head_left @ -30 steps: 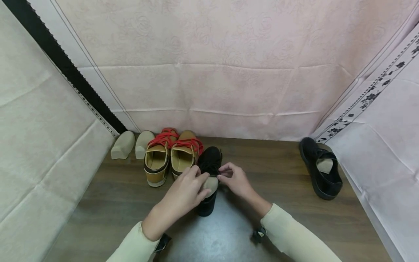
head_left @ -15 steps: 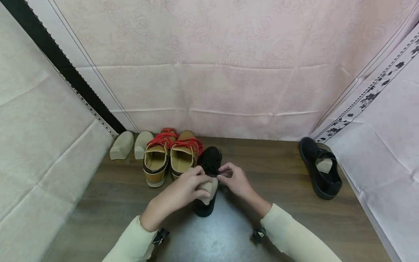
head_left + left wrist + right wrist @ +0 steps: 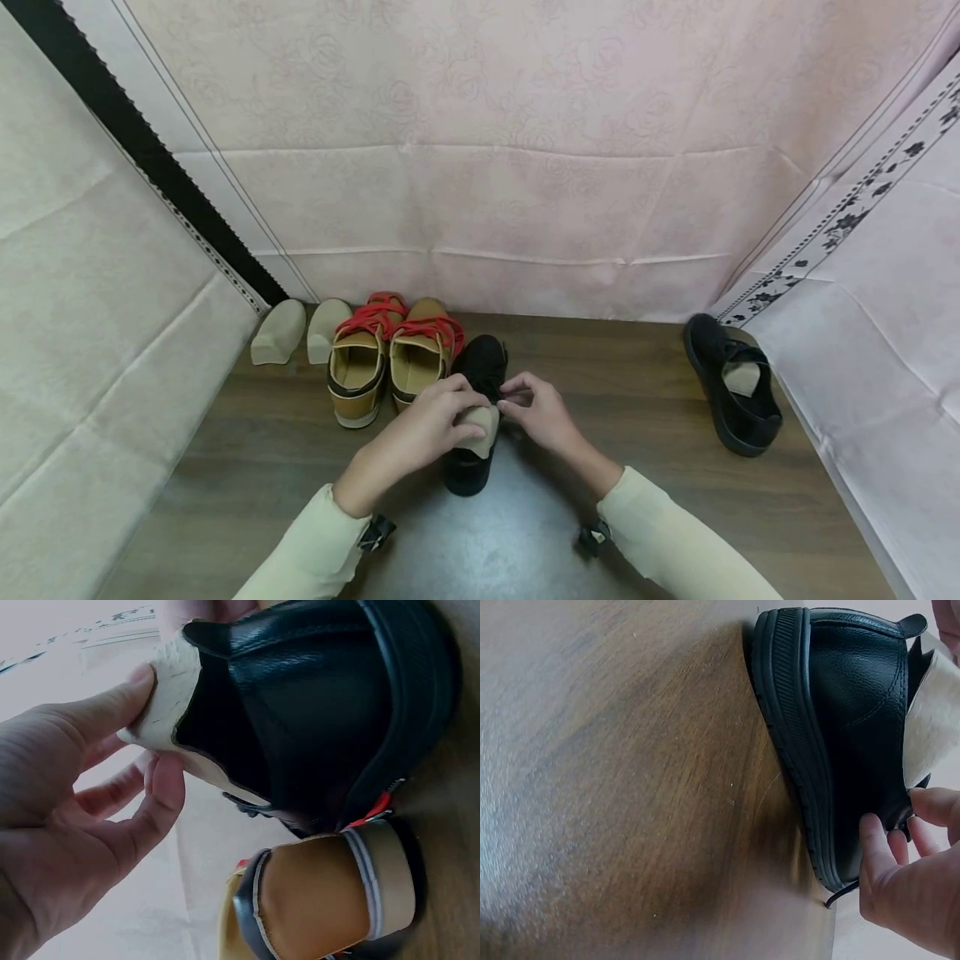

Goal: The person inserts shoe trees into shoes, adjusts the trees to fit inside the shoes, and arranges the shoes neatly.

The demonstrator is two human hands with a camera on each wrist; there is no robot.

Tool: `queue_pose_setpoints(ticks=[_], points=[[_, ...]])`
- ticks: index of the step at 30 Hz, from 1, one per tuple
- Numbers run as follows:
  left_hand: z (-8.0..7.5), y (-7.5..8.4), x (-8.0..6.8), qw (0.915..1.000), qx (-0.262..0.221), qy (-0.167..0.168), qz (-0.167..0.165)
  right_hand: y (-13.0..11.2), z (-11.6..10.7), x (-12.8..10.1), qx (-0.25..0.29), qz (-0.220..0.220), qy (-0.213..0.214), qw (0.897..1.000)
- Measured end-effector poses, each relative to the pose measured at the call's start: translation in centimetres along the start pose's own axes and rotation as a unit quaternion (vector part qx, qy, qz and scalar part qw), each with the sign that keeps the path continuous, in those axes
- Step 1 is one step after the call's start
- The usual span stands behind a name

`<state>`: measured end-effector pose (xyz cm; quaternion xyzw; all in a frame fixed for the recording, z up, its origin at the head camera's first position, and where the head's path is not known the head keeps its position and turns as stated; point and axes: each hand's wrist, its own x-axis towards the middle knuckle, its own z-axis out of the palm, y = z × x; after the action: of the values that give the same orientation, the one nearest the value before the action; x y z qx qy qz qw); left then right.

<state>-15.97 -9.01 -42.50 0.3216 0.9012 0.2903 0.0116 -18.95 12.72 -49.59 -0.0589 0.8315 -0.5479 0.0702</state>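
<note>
A black lace-up shoe (image 3: 480,357) stands on the floor, toe toward the back. My left hand (image 3: 426,427) pinches a beige moulded shoe insert (image 3: 486,421) between thumb and fingers. The insert sticks up out of the shoe's opening; its front end is hidden inside. In the left wrist view the insert (image 3: 174,694) leans up from the shoe, above the heel opening. My right hand (image 3: 542,417) grips the shoe's opening edge beside the laces. In the right wrist view its thumb lies at that edge and the fingertips (image 3: 871,825) press the side.
Tan shoes with red laces (image 3: 356,367) stand close on the left. Beyond them, two more beige inserts (image 3: 281,333) lie by the cloth wall. Far right, the other black shoe (image 3: 738,417) holds an insert (image 3: 742,379). Cloth walls (image 3: 480,275) border the wooden floor (image 3: 600,375).
The insert's rear end has come up out of the shoe and tilted, with my left hand now closed around it. My right hand stays at the same spot on the shoe.
</note>
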Motion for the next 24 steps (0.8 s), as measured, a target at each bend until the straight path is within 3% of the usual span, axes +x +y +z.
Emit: queue_pose_setpoints(ticks=[9,17,24], points=[[0.5,-0.4,0.2,0.9999,0.013,0.01,0.001,0.1,0.0,-0.1,0.003,-0.002,0.001,1.0],[-0.4,-0.5,-0.3,0.9992,-0.029,0.026,0.001,0.2,-0.1,0.0,0.006,0.005,-0.001,1.0],[0.0,-0.7,0.0,0.9992,-0.022,0.035,-0.001,0.2,-0.1,0.0,0.013,0.005,-0.004,1.0]])
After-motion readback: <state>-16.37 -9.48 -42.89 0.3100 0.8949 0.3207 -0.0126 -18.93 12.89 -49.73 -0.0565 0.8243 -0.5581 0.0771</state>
